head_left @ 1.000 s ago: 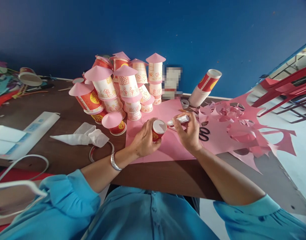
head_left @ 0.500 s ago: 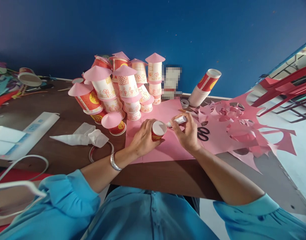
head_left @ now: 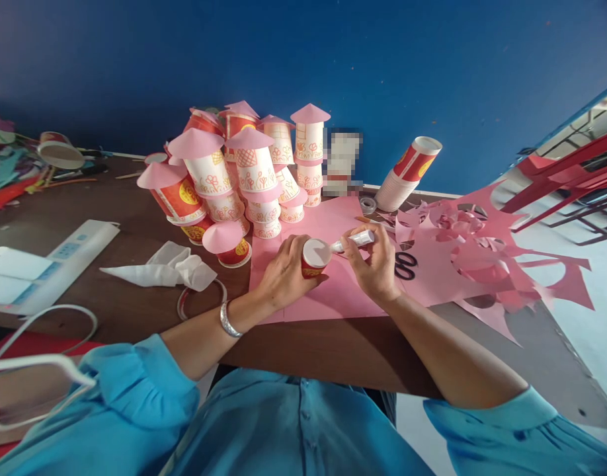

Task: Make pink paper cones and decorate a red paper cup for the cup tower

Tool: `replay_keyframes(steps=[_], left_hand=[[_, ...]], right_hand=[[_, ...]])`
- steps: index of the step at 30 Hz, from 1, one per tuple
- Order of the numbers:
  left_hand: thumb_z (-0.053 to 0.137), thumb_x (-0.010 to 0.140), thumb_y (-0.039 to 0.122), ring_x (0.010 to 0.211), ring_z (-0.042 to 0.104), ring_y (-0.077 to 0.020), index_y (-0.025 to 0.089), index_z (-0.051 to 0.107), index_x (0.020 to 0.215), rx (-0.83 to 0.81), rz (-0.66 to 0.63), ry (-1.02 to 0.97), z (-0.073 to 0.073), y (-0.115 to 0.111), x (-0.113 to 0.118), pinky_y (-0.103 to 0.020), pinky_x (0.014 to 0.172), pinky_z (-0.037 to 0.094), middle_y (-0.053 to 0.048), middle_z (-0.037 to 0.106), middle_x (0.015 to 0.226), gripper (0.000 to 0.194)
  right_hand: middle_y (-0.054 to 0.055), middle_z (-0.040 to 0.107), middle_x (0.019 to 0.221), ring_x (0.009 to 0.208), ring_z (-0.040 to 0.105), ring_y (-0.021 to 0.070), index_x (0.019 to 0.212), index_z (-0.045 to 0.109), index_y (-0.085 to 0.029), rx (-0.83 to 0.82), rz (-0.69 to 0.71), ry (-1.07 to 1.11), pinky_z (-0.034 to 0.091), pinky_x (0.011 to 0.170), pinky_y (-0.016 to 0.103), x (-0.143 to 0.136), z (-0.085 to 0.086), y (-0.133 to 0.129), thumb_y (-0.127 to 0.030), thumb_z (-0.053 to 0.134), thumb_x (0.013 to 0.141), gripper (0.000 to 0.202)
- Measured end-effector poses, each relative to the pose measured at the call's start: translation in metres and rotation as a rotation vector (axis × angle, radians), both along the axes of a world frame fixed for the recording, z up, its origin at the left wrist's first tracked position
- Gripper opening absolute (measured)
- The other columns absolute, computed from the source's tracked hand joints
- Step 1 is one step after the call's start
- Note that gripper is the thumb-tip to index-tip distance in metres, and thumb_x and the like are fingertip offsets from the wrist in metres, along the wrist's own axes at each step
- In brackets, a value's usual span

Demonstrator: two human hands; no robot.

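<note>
My left hand (head_left: 286, 272) is wrapped round a red paper cup (head_left: 313, 270), whose white round end faces up. In my right hand (head_left: 375, 268) is a white glue tube (head_left: 357, 240), pinched between thumb and fingers. Its narrow tip points left and reaches the cup's right rim; whether it touches cannot be told. Under both hands lies a pink paper sheet (head_left: 303, 307). Just right of my right hand are black-handled scissors (head_left: 405, 266). A small red cup with a pink cone top (head_left: 223, 237) stands left of my left hand.
Cup towers with pink cone roofs (head_left: 254, 168) stand at the back left. A leaning cup stack (head_left: 400, 185) and a tape roll (head_left: 367, 205) are behind my right hand. Pink paper scraps (head_left: 496, 258) spread rightward. Tissue (head_left: 169, 266) and a white power strip (head_left: 68, 264) lie left.
The glue tube and my right hand have shifted slightly right and tilt a little differently. My left hand still holds the cup in nearly the same place. The view has moved slightly.
</note>
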State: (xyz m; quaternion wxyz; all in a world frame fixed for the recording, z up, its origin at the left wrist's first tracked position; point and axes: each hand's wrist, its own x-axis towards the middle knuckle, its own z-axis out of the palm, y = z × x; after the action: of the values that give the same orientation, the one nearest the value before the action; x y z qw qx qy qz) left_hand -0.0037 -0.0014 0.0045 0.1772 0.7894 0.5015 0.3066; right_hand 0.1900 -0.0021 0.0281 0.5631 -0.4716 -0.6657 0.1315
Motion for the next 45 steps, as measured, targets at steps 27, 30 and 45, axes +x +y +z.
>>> replay_keyframes(steps=[27, 30, 45], left_hand=[[0.081, 0.079, 0.039, 0.116, 0.067, -0.0351, 0.022, 0.04, 0.128, -0.102, 0.009, 0.027, 0.0047, -0.002, -0.0014, -0.044, 0.077, 0.059, -0.014, 0.063, 0.129, 0.066], [0.08, 0.08, 0.04, 0.117, 0.067, -0.0343, 0.023, 0.04, 0.127, -0.089, 0.007, 0.022, 0.0051, -0.0022, -0.0015, -0.043, 0.075, 0.059, -0.013, 0.063, 0.127, 0.065], [0.068, 0.083, 0.027, 0.123, 0.061, -0.0334, 0.021, 0.036, 0.135, 0.028, -0.1, -0.06, 0.0022, -0.0032, -0.003, -0.047, 0.091, 0.059, -0.015, 0.058, 0.131, 0.062]], right_hand=[[0.001, 0.075, 0.084, 0.069, 0.071, 0.0165, 0.097, 0.055, -0.025, 0.058, 0.015, 0.015, 0.059, 0.062, 0.029, -0.0016, 0.0004, -0.0027, -0.031, 0.067, 0.093, 0.014], [0.001, 0.075, 0.084, 0.07, 0.071, 0.017, 0.097, 0.056, -0.025, 0.057, 0.03, -0.027, 0.058, 0.062, 0.03, -0.0017, 0.0008, -0.0048, -0.033, 0.067, 0.093, 0.015], [0.001, 0.073, 0.083, 0.069, 0.07, 0.0169, 0.095, 0.055, -0.025, 0.009, 0.028, 0.028, 0.057, 0.058, 0.029, -0.0018, 0.0015, -0.0038, -0.033, 0.067, 0.093, 0.015]])
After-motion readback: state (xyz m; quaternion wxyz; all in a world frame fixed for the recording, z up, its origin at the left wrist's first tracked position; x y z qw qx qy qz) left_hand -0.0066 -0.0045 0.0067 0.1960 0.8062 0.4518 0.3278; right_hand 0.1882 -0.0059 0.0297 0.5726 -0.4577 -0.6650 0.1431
